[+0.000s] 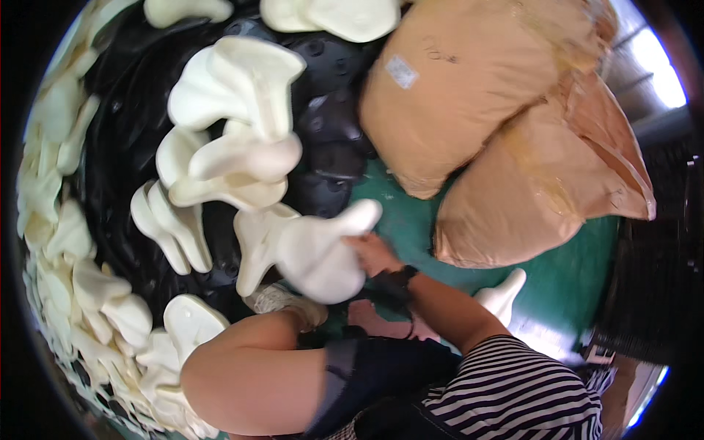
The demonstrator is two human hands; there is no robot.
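Observation:
My right hand (375, 255), with a dark band at the wrist, grips the edge of a cream bicycle-saddle pad (319, 260). The pad's narrow nose points up and right, and its wide end hangs toward my shoe; it is slightly blurred. Just left of it, partly covered by it, another saddle pad (257, 246) rests. Further off, several more saddle pads (246, 81) lie stacked on and against one another over dark, glossy material. My left hand is out of the picture.
Two large tan sacks (477, 81) lean together on the green floor (396, 213) at the right. A single pad (502, 295) lies below them. Shiny black moulded pieces (330, 121) fill the middle back. Heaped cream pads (62, 132) line the left side. My shoe (297, 304) is close by.

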